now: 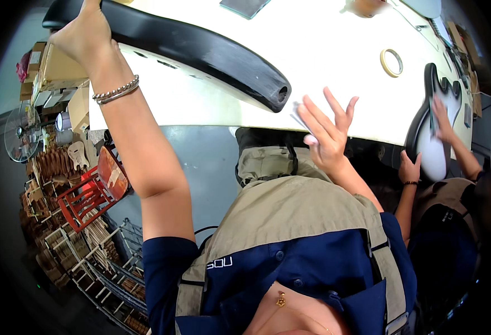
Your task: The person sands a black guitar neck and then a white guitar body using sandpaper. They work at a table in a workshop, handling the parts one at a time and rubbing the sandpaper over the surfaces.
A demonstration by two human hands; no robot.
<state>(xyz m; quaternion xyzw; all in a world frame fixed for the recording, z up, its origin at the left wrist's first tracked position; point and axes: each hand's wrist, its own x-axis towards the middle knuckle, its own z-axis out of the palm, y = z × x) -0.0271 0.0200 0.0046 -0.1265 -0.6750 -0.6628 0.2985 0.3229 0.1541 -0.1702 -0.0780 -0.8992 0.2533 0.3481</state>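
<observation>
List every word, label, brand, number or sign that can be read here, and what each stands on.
White letters on the navy shirt: a short, large row, legible but not copied out here.
Small pale marks on the co-worker's dark clothing: too small to read.
Pale label on a stacked box: too small to read.

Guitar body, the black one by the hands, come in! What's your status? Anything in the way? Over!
Left hand on guitar body's left end, fingers hidden. Right hand off it, with pale pad. Tape apart, not in the way.
</observation>
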